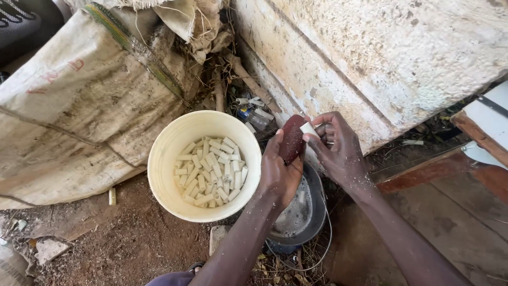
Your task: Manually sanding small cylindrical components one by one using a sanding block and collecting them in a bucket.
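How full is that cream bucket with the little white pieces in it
Partly full. The cream bucket stands upright, and the short white pieces only cover its bottom, leaving the inner wall bare above them.

A bucket (203, 167) sits on the ground (121, 243) with many short cut pieces (210, 172) in it. A big sack (79, 106) lies to its left. Just right of the bucket is a pot (304, 214), and both hands are above the pot. The left hand (279, 172) holds a block (291, 139). The right hand (338, 151) presses one small piece (308, 129) on the block's top. A wall (381, 58) stands behind.
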